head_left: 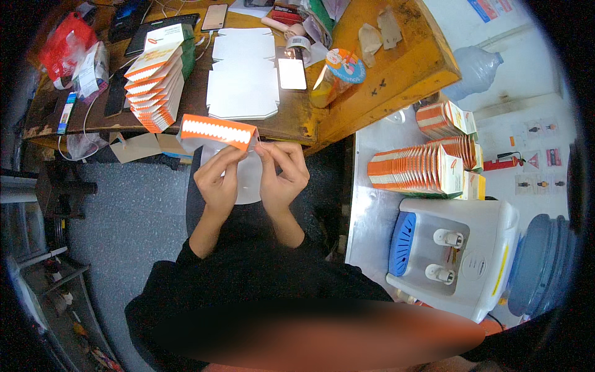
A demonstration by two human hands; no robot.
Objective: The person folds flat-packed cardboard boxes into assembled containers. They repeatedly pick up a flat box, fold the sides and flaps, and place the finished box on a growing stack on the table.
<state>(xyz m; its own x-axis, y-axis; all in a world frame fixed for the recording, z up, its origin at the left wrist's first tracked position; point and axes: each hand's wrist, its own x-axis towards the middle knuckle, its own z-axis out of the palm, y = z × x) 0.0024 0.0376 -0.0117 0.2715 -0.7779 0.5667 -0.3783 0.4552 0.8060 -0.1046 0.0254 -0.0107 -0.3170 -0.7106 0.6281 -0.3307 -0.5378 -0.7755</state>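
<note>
Hands: we see the left hand (pixel 217 180) and the right hand (pixel 282 170) side by side above the lap, fingers curled closed on a flat orange-and-white cardboard carton (pixel 218 131).
Carton: held up at the front edge of the worn wooden table (pixel 396 68).
Table: a leaning stack of folded orange-and-white cartons (pixel 155 84) stands beside flat white cardboard blanks (pixel 243 77).
Right side: more folded cartons in a row (pixel 412 168) near a white water dispenser (pixel 455 254).
</note>
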